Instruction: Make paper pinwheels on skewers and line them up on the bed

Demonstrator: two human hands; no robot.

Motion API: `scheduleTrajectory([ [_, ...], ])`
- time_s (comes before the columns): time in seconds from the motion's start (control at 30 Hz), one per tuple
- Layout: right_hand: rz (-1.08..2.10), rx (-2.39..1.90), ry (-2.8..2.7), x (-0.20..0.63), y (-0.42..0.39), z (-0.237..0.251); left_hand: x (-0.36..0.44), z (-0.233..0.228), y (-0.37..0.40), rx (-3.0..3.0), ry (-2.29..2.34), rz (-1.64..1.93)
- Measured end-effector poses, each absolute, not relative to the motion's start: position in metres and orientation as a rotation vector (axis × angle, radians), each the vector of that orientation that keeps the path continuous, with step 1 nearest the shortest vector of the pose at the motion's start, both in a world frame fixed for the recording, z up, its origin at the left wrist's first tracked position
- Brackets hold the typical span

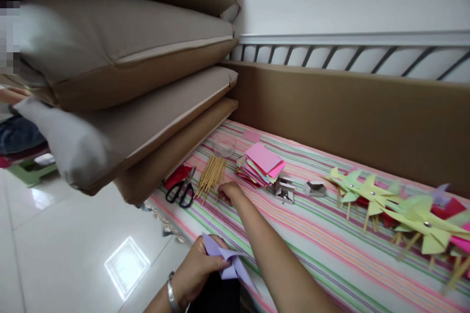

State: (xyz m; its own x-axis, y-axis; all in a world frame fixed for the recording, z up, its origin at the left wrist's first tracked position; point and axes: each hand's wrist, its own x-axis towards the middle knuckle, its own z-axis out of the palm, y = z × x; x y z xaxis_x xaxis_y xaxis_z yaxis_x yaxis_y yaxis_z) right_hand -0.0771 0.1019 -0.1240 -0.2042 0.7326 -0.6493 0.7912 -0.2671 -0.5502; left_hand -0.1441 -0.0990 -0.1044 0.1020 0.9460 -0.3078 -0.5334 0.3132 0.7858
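Observation:
My left hand (pixel 206 265), with a silver bracelet at the wrist, is closed on a purple paper pinwheel (pixel 235 265), its blades folded in and pinched at the middle by the thumb. My right hand (pixel 228 191) reaches forward to the right side of a pile of thin wooden sticks (pixel 210 176). Its fingers are pinched around the end of one stick, partly hidden by the hand. Black-handled scissors (pixel 180 193) lie just left of the sticks. A stack of coloured paper squares (pixel 260 164), pink on top, sits beyond my right hand.
Two small open boxes (pixel 284 190) (pixel 315 189) stand right of the paper; one holds small metal pieces. Finished pinwheels on sticks (pixel 372 194) crowd the right side. Large cushions (pixel 147 49) are piled at left. A clear round container (pixel 224 146) stands behind the sticks. Another person's arm (pixel 12 95) shows far left.

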Motion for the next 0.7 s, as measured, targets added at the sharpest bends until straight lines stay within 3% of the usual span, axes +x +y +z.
scheduleTrajectory([
  [0.23,-1.182,1.944,1.92,0.071,0.041,-0.094,-0.108,-0.078,-0.069,0.774,0.799,1.048],
  [0.37,-1.081,2.136,2.008,0.151,0.013,-0.082,-0.079,-0.032,-0.005,0.863,0.685,1.311],
  [0.5,-0.973,2.346,2.138,0.151,0.012,-0.095,-0.036,-0.002,0.044,0.739,0.454,1.612],
  [0.7,-1.109,2.516,2.225,0.126,0.025,-0.123,0.005,-0.034,0.053,0.845,0.523,1.344],
])
